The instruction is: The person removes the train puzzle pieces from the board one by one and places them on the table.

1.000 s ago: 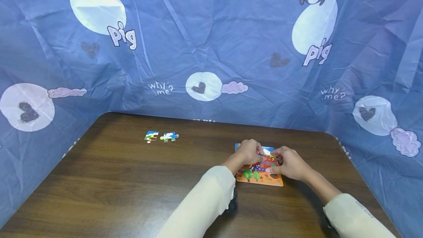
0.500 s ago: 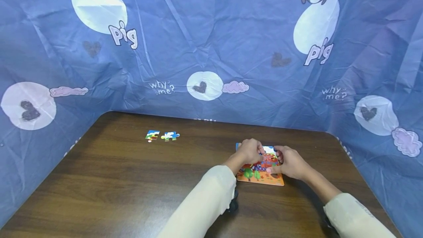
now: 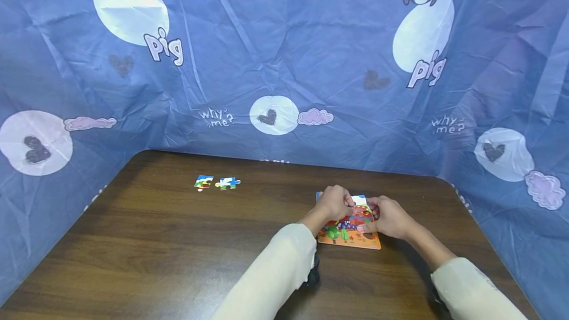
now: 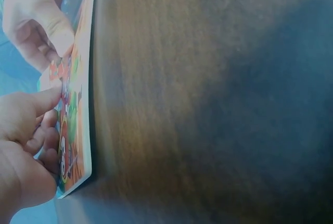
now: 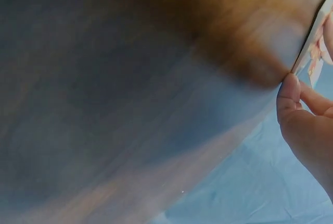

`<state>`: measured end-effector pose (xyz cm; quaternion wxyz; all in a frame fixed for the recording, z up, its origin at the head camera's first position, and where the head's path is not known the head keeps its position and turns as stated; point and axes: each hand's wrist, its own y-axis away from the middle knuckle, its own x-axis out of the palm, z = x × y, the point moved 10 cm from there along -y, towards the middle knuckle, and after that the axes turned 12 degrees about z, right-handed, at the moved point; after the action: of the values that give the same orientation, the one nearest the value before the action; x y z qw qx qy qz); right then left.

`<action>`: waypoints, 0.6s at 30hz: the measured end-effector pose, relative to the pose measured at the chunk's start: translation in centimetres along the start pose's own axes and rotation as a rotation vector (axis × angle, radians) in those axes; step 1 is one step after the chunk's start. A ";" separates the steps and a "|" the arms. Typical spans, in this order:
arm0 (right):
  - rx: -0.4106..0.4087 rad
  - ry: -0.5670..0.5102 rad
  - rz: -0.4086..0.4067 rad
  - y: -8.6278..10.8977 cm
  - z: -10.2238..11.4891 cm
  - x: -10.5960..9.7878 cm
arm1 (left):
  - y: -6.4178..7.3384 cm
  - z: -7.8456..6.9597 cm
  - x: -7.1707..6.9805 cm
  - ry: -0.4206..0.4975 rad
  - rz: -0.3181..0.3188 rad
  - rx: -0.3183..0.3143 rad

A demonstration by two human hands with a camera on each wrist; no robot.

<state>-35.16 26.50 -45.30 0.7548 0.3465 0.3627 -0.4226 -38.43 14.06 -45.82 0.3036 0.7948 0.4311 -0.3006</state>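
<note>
A jigsaw puzzle with a red, orange and green picture lies on the table, right of the middle in the head view. My left hand is over its upper left, fingers curled, thumb and fingertips pinching the side of a red puzzle piece. From the right, my right hand holds the same piece between thumb and fingers. In the left wrist view, both thumbs touch the picture side close together. The hands hide part of the puzzle, so I cannot tell how far the piece sits in.
Two loose puzzle pieces, one with a corner and one with knobs, lie at the back left of the brown wooden table. Blue printed cloth hangs behind the table and along its sides.
The fingers of my right hand have shifted slightly on the red piece. My left hand has stayed nearly in place, and the loose pieces have not moved.
</note>
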 end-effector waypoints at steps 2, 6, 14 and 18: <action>0.009 -0.002 0.015 -0.1 0.0 0.0 | 0.0 0.0 0.0 -0.006 -0.005 0.000; 0.023 -0.012 0.050 -0.4 -0.1 0.0 | 0.1 0.0 -0.1 -0.031 -0.015 0.004; 0.022 -0.090 0.140 -0.5 0.1 0.0 | 0.0 -0.1 0.0 -0.054 -0.010 0.016; 0.027 -0.089 0.142 -0.3 0.0 0.0 | 0.1 -0.2 0.0 -0.057 -0.008 0.022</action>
<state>-35.44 26.37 -45.35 0.7935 0.3624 0.2975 -0.3880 -38.32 14.21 -45.69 0.3056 0.7874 0.4222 -0.3292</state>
